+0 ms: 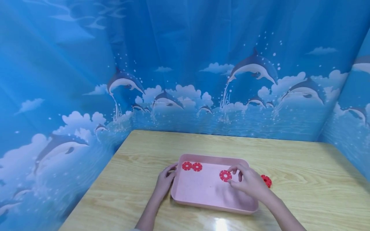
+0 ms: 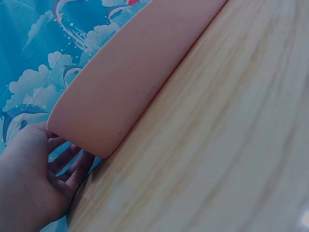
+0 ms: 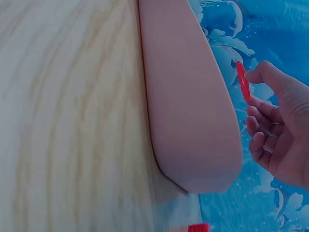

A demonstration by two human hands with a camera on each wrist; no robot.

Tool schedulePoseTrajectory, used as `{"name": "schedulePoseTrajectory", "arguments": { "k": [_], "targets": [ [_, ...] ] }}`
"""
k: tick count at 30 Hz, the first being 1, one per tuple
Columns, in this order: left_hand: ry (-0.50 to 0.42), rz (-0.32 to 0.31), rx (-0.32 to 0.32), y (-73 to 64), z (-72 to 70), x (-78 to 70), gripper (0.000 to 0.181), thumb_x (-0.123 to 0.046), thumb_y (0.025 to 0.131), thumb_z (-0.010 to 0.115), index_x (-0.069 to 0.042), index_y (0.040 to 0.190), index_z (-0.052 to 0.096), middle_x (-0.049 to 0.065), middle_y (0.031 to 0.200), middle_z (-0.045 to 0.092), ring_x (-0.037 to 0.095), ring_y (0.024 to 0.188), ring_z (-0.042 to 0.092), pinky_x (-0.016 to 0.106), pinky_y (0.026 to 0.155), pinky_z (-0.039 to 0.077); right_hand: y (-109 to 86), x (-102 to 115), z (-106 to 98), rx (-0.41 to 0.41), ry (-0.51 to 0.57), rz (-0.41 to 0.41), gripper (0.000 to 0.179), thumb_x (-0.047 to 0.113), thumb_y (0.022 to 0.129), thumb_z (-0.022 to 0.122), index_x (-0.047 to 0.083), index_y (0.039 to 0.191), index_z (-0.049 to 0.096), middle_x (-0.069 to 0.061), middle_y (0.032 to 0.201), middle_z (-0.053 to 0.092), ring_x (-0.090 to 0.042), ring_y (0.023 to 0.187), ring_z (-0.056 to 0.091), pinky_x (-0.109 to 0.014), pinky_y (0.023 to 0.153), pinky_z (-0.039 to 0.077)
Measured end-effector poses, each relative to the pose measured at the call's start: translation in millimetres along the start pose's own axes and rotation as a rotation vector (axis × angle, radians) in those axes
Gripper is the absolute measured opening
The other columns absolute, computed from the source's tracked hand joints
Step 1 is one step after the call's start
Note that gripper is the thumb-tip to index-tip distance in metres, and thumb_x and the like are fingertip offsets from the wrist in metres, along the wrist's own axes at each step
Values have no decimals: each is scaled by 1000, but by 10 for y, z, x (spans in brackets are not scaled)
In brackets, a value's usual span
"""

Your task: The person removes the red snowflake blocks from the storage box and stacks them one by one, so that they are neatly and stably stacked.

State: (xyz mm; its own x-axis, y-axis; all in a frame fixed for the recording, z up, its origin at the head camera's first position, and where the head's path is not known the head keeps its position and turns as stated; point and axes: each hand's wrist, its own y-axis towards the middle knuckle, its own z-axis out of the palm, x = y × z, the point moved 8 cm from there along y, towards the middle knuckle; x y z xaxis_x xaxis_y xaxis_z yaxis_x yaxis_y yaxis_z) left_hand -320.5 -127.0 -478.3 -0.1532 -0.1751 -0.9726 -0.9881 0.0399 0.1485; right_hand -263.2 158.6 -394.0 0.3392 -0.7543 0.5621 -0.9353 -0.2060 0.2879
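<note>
A pink tray lies on the wooden table. My left hand rests against the tray's left end, fingers loosely bent along the outer wall; in the left wrist view the parts behind the rim are hidden. My right hand is over the tray's right half. Between thumb and index finger it pinches a red notched snowflake disc, seen edge-on as a thin red disc above the rim in the right wrist view. Two like discs, a left one and a right one, lie side by side in the tray's far left corner.
More red discs sit on the table right of the tray, partly hidden behind the right hand. The wooden table runs back to a blue curtain printed with dolphins, which also hangs at both sides.
</note>
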Motion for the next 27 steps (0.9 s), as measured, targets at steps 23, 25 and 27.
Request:
{"name": "schedulePoseTrajectory", "arguments": {
  "k": [23,25,27],
  "targets": [
    [-14,-17,-9,-38,-3,-115,34,-5,89,54,6,121,54,23,110,55,32,93,57,38,78,51,-178,-347,-531,-85,-9,13,32,4,68,75,6,98,63,-1,86,53,-9,64,47,-21,45,42],
    [-16,-17,-10,-69,0,-210,33,-3,89,53,8,121,54,25,109,55,34,93,56,40,78,51,-190,-373,-572,-100,-10,10,32,4,68,75,6,98,63,-1,86,53,-10,64,48,-22,44,42],
    [-14,-14,-8,-89,6,-279,33,-2,89,53,9,120,53,26,109,55,36,93,56,42,78,51,-205,-406,-611,-118,-18,3,32,4,67,75,6,97,63,-2,85,53,-9,64,47,-21,43,41]
  ]
}}
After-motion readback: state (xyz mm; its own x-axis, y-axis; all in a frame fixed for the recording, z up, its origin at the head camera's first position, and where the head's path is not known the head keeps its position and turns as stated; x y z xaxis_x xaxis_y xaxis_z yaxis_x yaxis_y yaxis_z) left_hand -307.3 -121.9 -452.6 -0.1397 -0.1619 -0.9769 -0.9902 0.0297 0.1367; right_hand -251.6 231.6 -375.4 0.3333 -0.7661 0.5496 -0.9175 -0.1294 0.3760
